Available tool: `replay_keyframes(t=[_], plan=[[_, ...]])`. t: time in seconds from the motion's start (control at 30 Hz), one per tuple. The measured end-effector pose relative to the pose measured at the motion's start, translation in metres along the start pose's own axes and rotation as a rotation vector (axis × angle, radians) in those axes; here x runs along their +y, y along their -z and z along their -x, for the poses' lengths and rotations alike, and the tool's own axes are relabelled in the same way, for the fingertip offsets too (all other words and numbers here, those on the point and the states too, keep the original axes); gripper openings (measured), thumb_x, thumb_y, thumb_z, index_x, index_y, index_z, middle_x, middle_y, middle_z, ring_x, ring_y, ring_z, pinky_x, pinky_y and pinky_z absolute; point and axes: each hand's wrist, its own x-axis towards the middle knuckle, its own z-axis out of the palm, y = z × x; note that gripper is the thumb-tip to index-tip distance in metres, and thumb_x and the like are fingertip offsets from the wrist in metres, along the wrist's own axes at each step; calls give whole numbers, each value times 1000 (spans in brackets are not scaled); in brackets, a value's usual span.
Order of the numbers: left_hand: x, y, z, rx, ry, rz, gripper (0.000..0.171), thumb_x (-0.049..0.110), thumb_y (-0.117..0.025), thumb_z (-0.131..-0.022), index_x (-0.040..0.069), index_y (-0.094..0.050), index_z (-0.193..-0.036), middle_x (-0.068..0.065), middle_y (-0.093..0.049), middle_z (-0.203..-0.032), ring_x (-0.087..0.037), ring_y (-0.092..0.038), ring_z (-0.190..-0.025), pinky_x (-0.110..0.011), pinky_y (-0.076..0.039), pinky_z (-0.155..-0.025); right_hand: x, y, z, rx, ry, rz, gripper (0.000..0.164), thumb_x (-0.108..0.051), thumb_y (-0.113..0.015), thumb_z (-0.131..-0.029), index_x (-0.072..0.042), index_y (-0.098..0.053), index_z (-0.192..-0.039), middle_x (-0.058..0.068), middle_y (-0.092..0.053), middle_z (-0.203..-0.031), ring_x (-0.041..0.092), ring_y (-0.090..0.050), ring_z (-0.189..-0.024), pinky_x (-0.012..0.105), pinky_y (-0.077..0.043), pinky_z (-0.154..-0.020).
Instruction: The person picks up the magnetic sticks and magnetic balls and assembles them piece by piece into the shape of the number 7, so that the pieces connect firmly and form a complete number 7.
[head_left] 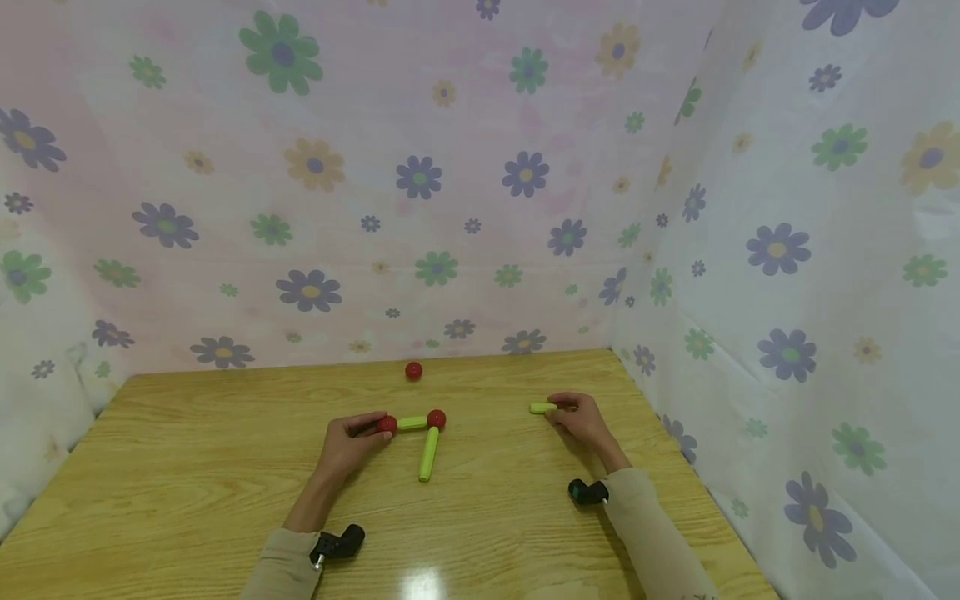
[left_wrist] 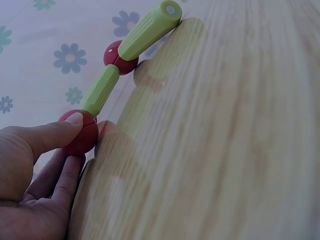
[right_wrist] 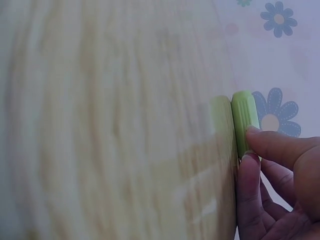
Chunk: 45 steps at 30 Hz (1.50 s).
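Note:
My left hand (head_left: pixel 347 448) pinches a red ball (left_wrist: pixel 85 134) between thumb and fingers at the table surface. From that ball a short green rod (head_left: pixel 412 423) runs to a second red ball (head_left: pixel 437 418). Another green rod (head_left: pixel 428 454) joins the second ball and points toward the near side; a small silvery disc shows at its free end in the left wrist view. Off to the right, my right hand (head_left: pixel 582 419) pinches a separate green rod (right_wrist: pixel 244 117) between thumb and fingers, low at the tabletop.
A loose red ball (head_left: pixel 414 371) lies near the back edge of the wooden table (head_left: pixel 480 533). Flower-printed cloth (head_left: pixel 480 192) hangs behind the table and along its sides. Each wrist wears a black camera, such as the left camera (head_left: pixel 339 544).

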Motion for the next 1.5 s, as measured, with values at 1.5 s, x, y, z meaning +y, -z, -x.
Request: replay_keyframes(t=[1.5], plan=[[0, -3, 1, 44, 31, 12, 39, -1, -79, -86, -4, -71, -124, -26, -66, -128, -35, -66, -118, -16, -55, -82, -13, -11, 9, 55, -11, 293, 24, -10, -76, -90, 5, -73, -108, 16, -70, -98, 24, -64, -87, 33, -54, -73]])
